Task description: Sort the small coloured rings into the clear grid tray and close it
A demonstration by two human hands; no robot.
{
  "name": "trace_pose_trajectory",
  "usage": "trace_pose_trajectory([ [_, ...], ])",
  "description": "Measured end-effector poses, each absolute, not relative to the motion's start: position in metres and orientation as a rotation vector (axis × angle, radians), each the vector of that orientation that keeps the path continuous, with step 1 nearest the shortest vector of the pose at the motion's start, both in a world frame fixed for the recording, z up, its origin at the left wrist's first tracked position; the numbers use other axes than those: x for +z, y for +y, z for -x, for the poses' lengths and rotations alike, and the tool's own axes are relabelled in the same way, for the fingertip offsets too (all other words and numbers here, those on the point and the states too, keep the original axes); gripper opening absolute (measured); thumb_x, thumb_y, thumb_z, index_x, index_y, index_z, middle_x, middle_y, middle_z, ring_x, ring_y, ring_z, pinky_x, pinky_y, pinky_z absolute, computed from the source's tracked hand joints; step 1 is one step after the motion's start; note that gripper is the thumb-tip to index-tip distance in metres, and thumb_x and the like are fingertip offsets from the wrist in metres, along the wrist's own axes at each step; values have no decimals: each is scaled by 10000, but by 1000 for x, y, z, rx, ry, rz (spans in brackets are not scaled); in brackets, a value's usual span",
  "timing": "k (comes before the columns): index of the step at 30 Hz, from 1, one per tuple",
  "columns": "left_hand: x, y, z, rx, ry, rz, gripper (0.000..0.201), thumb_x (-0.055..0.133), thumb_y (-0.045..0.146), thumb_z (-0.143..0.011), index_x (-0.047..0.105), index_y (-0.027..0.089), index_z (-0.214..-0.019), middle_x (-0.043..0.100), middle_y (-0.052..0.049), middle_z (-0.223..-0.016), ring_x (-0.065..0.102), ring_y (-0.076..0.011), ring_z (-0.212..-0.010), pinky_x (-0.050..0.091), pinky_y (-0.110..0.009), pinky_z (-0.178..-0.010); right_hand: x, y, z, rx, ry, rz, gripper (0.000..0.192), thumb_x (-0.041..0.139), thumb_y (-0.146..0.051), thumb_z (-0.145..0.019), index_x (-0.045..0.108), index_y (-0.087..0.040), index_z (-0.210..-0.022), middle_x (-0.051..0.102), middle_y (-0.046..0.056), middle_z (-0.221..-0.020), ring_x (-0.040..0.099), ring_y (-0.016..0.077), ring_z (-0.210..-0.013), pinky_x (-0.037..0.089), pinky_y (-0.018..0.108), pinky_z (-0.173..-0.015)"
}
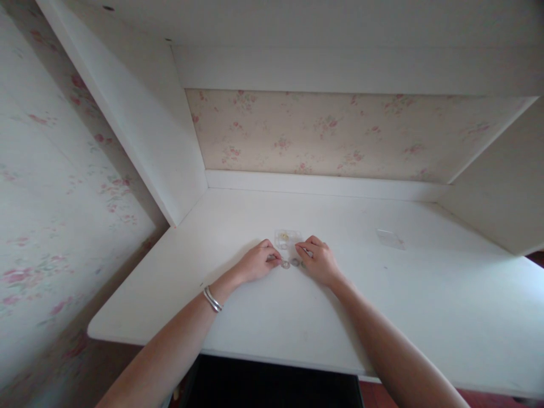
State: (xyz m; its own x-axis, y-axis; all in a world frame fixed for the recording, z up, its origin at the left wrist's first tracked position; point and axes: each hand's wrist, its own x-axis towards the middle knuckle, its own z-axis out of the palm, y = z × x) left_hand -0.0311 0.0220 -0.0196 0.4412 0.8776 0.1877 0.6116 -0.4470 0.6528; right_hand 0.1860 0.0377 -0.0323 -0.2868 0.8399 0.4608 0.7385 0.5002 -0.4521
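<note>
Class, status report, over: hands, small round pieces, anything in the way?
Left hand at pale ring. Right hand beside grey round piece. Clear case beyond; nothing visibly blocking.

Clear plastic box (293, 239); shiny metal bracelet (212, 299); smooth desktop (263, 317), soft sheen.

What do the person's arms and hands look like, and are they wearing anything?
The bare left forearm and bare right forearm show no sleeves. The left hand and right hand wear no gloves. Around the left wrist is a shiny, silver-coloured, rounded bracelet that looks like two bands. The right wrist shows no bracelet.
</note>
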Motion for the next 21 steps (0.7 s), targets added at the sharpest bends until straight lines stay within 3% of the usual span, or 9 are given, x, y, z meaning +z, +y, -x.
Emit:
trace_pose_trajectory([
  [15, -14, 34, 35, 854, 1311, -1929, 285, 515, 405, -828, 673, 176, -890, 591, -38, -897, 548, -155, -825, 442, -280, -776, -18, 22, -177, 117, -2271, 1129, 180, 531, -304, -872, 696, -249, -921, 600, 29, -816, 548, 145, -763, 325, 292, -743],
  [21, -15, 49, 25, 916, 1376, -1991, 329, 502, 440, -834, 671, 169, -912, 570, -34, -845, 510, -141, -731, 429, -272, -707, -10, 11, -161, 28, -2429, 1067, 198, 507, -302, -885, 698, -252, -884, 579, 38, -818, 512, 148, -773, 275, 310, -739],
])
